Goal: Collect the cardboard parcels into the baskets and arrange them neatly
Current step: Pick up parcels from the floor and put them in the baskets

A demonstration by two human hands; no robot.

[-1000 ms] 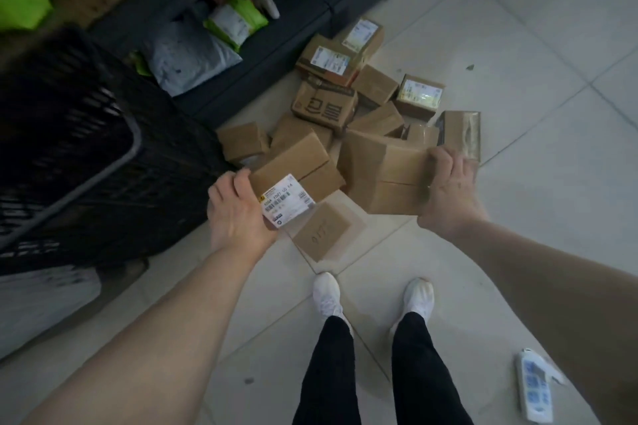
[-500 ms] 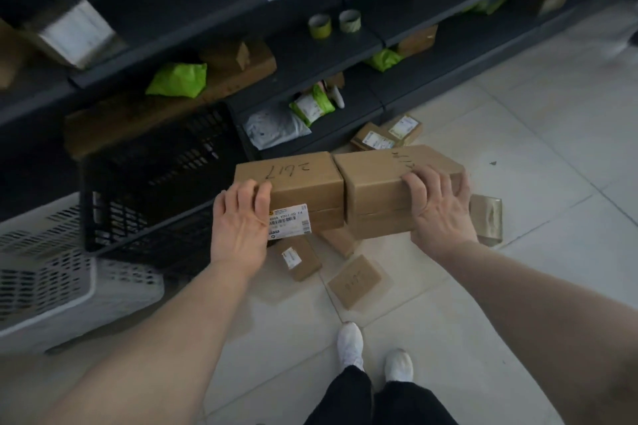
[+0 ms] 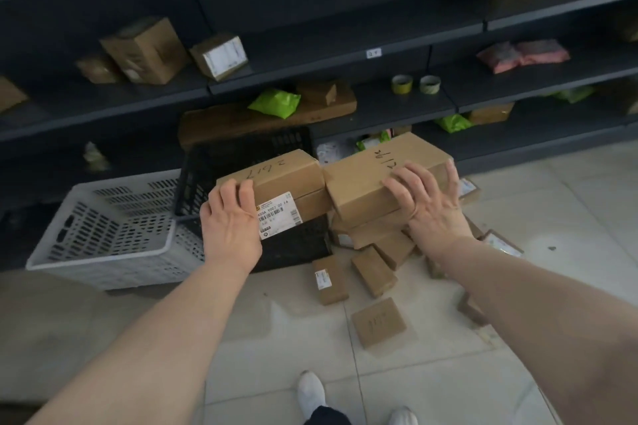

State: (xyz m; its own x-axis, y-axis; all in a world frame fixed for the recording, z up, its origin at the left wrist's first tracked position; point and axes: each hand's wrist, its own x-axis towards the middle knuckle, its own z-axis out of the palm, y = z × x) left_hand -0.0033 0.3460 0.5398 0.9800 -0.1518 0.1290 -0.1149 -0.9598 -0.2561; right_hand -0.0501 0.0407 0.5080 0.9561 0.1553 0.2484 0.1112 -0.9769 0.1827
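My left hand [image 3: 230, 221] grips the left end of a labelled cardboard parcel [image 3: 286, 183], held in the air over the black basket [image 3: 241, 152]. My right hand [image 3: 426, 203] grips a second, larger cardboard parcel [image 3: 366, 179] with handwriting on top, held side by side against the first. A white basket [image 3: 114, 238] lies tilted on the floor to the left of the black one. Several small parcels [image 3: 373, 271] lie in a heap on the tiled floor below my right hand, with one flat parcel [image 3: 378, 322] lying apart, nearer to me.
Dark shelving [image 3: 310, 79] runs along the back, carrying boxes, green bags [image 3: 275, 102], pink bags and two tape rolls [image 3: 415, 83]. My white shoes [image 3: 311, 393] stand on the tiles at the bottom. Open tiled floor stretches to the right.
Both hands lifted their parcels off the floor pile and carried them up and left over the black basket. The view swung up toward the shelves.
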